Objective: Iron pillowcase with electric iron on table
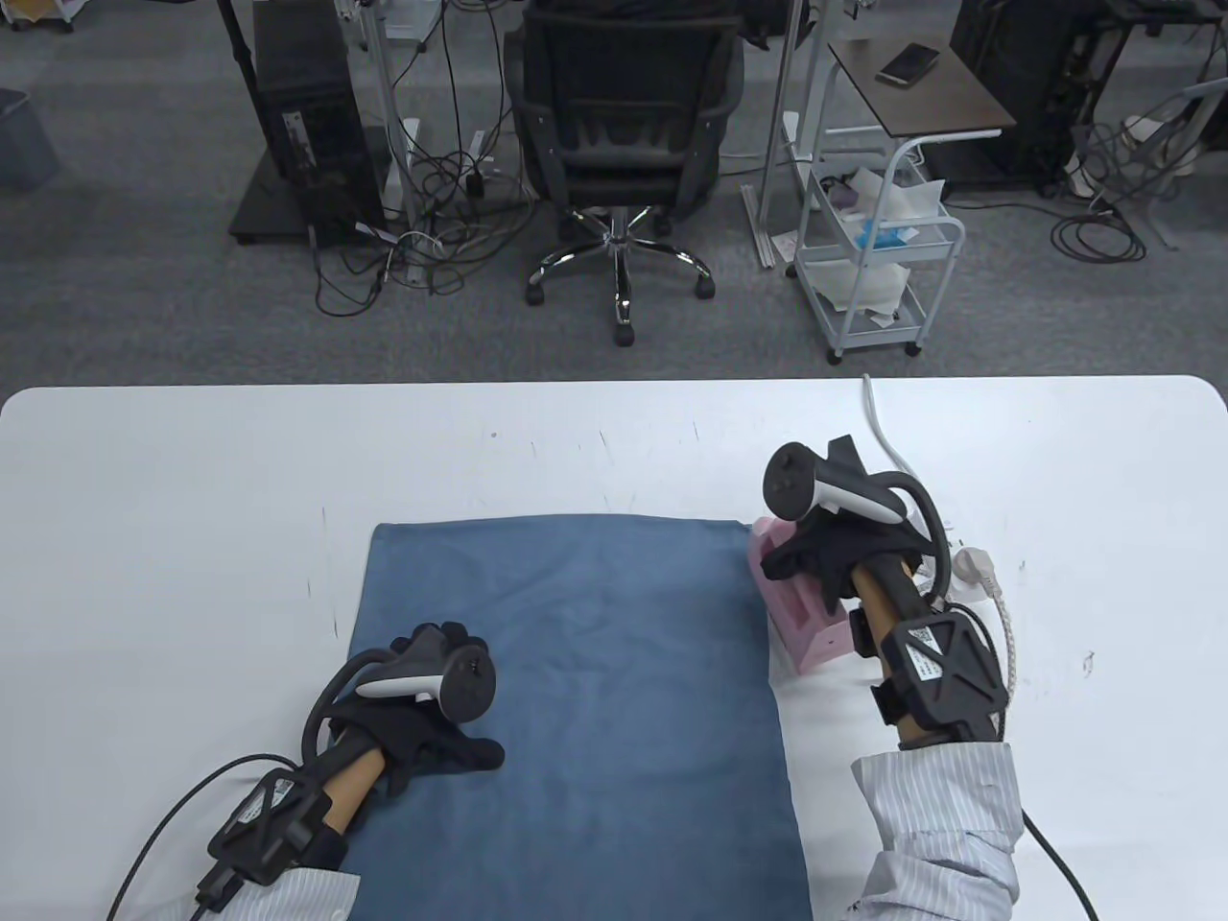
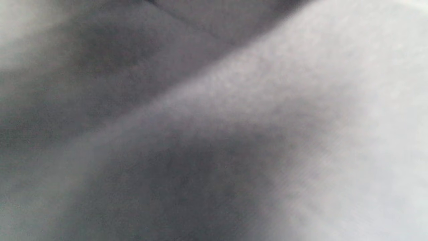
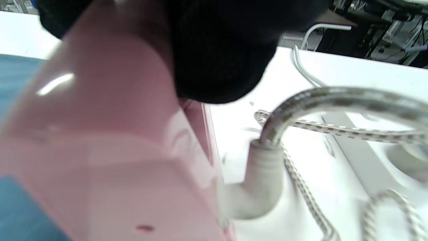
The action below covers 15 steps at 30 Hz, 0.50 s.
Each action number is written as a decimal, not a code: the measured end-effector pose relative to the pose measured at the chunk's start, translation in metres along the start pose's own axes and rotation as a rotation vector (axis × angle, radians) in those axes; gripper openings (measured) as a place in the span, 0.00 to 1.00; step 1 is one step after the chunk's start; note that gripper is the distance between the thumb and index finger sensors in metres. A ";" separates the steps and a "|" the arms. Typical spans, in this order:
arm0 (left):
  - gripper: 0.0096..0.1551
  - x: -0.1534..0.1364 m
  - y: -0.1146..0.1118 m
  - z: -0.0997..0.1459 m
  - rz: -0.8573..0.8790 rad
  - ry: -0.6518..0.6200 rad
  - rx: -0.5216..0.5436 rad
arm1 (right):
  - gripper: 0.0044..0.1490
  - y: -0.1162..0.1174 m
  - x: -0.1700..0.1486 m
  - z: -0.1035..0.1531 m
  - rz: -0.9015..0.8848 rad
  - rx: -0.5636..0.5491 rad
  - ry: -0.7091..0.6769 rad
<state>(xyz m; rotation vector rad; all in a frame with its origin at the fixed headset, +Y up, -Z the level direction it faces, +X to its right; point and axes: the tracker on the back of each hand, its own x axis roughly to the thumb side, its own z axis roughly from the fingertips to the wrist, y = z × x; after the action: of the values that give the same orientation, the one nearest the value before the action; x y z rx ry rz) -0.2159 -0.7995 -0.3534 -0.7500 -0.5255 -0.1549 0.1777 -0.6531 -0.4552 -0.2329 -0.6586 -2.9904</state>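
A blue pillowcase [image 1: 585,691] lies flat on the white table [image 1: 192,480]. My left hand [image 1: 436,729] rests palm down on its left part, fingers spread. The left wrist view shows only blurred grey cloth [image 2: 214,134]. A pink electric iron [image 1: 801,614] stands just off the pillowcase's right edge. My right hand [image 1: 835,556] grips the iron's handle from above. In the right wrist view the iron [image 3: 100,150] fills the left side, with my gloved fingers [image 3: 220,50] wrapped over it and its braided cord [image 3: 334,103] arching off to the right.
A white power strip [image 1: 974,566] and the iron's braided cord [image 1: 1005,633] lie on the table to the right of my right hand. A white cable [image 1: 878,422] runs off the far edge. An office chair [image 1: 624,144] and a cart [image 1: 878,259] stand beyond the table.
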 end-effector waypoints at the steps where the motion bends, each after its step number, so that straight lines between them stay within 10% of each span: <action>1: 0.71 -0.001 0.000 0.000 0.003 0.001 -0.001 | 0.38 0.001 -0.004 0.003 -0.006 0.010 0.001; 6: 0.68 -0.010 0.006 0.016 0.014 0.043 0.120 | 0.38 0.008 -0.024 0.018 -0.090 -0.065 0.012; 15: 0.62 -0.042 0.009 0.066 0.110 0.244 0.502 | 0.38 0.026 -0.050 0.029 -0.410 -0.621 0.164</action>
<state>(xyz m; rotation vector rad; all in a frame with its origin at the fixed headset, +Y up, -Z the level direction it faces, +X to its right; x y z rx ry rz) -0.2759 -0.7503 -0.3398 -0.2627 -0.2701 -0.0078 0.2333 -0.6630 -0.4269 0.1407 0.2948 -3.4629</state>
